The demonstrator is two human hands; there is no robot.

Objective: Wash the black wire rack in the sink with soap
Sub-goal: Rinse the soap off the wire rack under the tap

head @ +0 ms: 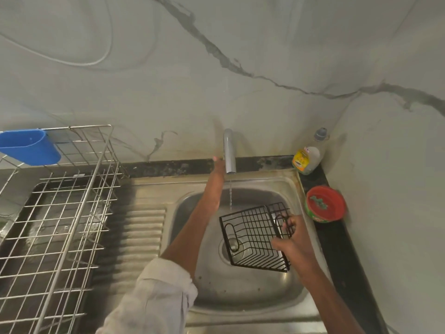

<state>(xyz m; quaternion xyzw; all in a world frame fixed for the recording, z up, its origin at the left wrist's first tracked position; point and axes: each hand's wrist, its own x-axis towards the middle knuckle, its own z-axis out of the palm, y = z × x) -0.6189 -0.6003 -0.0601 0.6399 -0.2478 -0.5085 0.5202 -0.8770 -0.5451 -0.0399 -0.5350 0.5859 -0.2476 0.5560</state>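
Note:
The black wire rack (pixel 252 235) hangs tilted over the steel sink (pixel 240 292), above the drain. My right hand (pixel 289 237) grips the rack's right edge, fingers hooked through the wires. A thin stream of water (pixel 230 196) falls from the chrome tap (pixel 229 150) onto the rack's top left part. My left hand (pixel 218 162) reaches up behind the tap's base; its fingers are mostly hidden there. A clear soap bottle (pixel 309 155) with a yellow label stands at the back right corner. A red tub (pixel 325 203) of dish soap sits on the dark counter to the right of the sink.
A steel wire dish drainer (pixel 60 213) fills the left side, with a blue plastic holder (pixel 31 147) hung on its back rail. The ribbed draining board (pixel 142 227) lies between drainer and basin. A marbled wall rises behind.

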